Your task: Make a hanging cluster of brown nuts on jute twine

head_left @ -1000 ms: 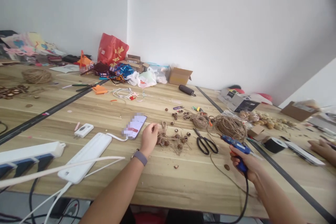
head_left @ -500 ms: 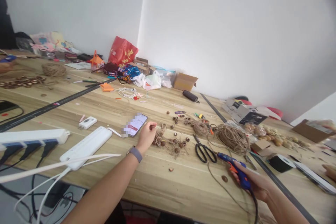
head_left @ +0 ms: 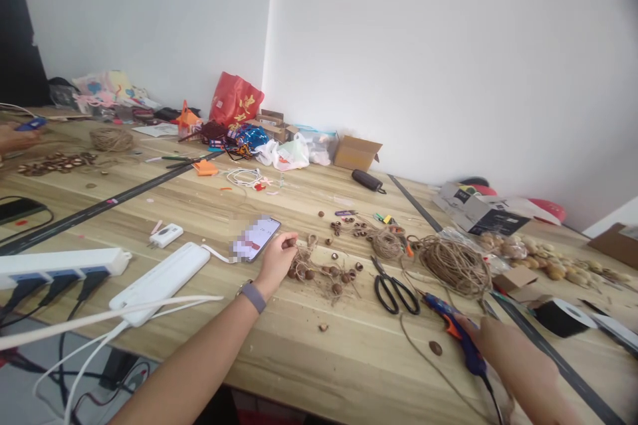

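Wood-grained table [head_left: 309,358], your right hand [head_left: 506,345] on a glue gun [head_left: 443,311], your left hand [head_left: 276,259] pinching a small brown piece [head_left: 288,244].
The large twine coil [head_left: 451,265] sits toward the far edge from your gun, whose grip your right fingers wrap; you hide the trigger, so I can't tell whether it is squeezed. A second ago its nozzle was beside that coil; now it has dropped toward the near edge, just beside the scissors [head_left: 383,273], and more of the back of your hand shows. That suggests you're holding the glue clear of your left hand's work. Your left fingers are closed together on the brown piece, just beside the twine-and-nut bundle [head_left: 309,274], well in from the near edge. One loose nut [head_left: 435,348] lies nearer that edge, below your nozzle.
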`<state>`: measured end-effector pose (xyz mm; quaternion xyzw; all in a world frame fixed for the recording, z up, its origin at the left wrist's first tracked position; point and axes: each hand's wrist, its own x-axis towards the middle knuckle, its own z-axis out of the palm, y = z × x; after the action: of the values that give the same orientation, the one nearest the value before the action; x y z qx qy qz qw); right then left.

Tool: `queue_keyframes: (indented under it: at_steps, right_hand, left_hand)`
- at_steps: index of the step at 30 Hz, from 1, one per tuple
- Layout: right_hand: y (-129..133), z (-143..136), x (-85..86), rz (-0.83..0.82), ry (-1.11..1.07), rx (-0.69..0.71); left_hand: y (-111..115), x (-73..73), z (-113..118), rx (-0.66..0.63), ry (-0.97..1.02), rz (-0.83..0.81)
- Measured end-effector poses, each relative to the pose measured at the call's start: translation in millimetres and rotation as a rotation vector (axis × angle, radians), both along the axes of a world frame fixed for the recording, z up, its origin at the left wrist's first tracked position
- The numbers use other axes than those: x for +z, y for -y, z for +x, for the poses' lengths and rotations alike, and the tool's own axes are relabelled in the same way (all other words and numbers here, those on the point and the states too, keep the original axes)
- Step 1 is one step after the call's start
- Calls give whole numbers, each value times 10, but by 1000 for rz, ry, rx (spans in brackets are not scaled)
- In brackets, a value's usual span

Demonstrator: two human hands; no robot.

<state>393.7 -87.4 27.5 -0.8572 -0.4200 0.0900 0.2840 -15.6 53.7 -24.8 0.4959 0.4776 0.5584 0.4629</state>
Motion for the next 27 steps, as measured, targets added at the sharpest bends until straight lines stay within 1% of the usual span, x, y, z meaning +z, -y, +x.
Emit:
queue_keyframes:
  at_steps: [1,2,3,4,6,7,8,9,11,12,14,18,22,27]
  right_hand:
    - [-29,-157,41,-27,156,13]
    - [-75,-361,73,-20,271,76]
    - [-137,-607,93,18,333,157]
    - [-215,-881,99,74,327,244]
    - [-405,-1454,67,249,202,486]
    - [-507,-1721,32,330,121,588]
    - [-604,-1958,-10,390,52,660]
    - [-692,-2156,-56,415,-8,705]
    - [-823,-2424,-152,412,-103,740]
    - [-862,-2500,-196,402,-149,753]
    - [-894,-2564,-272,397,-243,753]
    - [-868,-2543,-347,364,-369,715]
    - [-837,-2526,-328,351,-349,722]
    - [-833,-2483,-298,476,-302,691]
  left_hand:
    - [-1,-1,4,-8,2,-2]
    - [-2,1,8,-17,-2,0]
    - [1,4,10,-28,-10,6]
    - [7,9,11,-41,-20,15]
    - [34,29,10,-83,-48,36]
    - [54,43,8,-115,-70,49]
    - [79,58,7,-152,-98,62]
    - [107,75,7,-194,-137,86]
    - [164,106,8,-247,-220,188]
    - [191,119,10,-262,-267,248]
    - [235,139,20,-263,-351,341]
    - [281,155,45,-273,-484,406]
    - [291,160,49,-267,-548,440]
    - [276,158,27,-223,-558,463]
